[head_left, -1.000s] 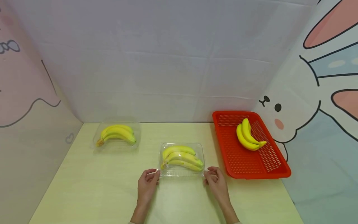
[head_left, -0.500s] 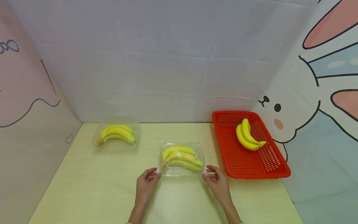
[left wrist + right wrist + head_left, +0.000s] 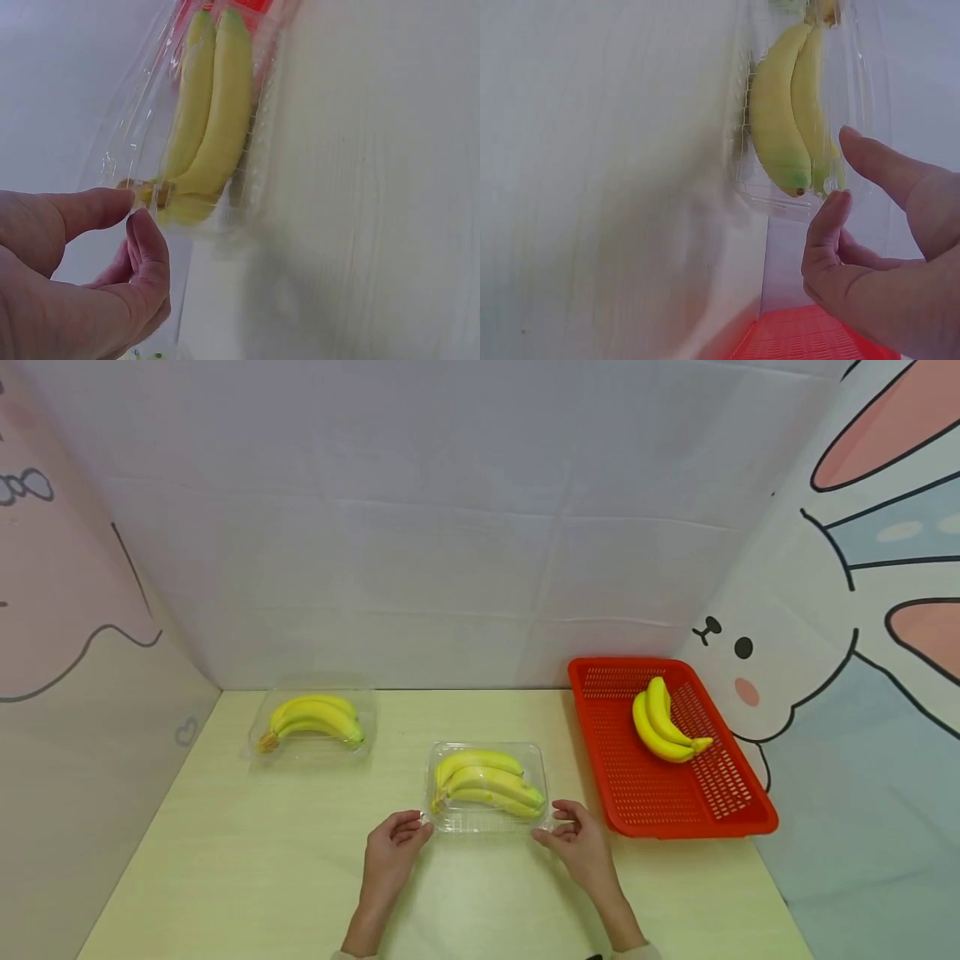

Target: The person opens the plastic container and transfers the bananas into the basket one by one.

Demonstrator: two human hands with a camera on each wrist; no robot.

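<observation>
Presently, left hand (image 3: 392, 852) pinches near-left corner of clear box (image 3: 536, 764); right hand (image 3: 583, 852), thumb and finger parted, at near-right. Red basket (image 3: 622, 793) by right edge of bench (image 3: 270, 860).

On the pale table (image 3: 247, 860), a clear plastic box (image 3: 480, 824) holding yellow bananas (image 3: 491, 781) lies near the middle. The left hand (image 3: 393, 847) pinches its near left corner; the right hand (image 3: 581, 843) is at its near right corner, thumb and forefinger apart. At the far left, a second box (image 3: 365, 700), also clear, has a bunch (image 3: 315, 717) of bananas inside. On the right stands a red basket (image 3: 630, 789) with another bunch (image 3: 667, 727) towards its far end. A white cloth (image 3: 450, 527) hangs behind, and a cartoon rabbit (image 3: 795, 677) decorates the right side.
</observation>
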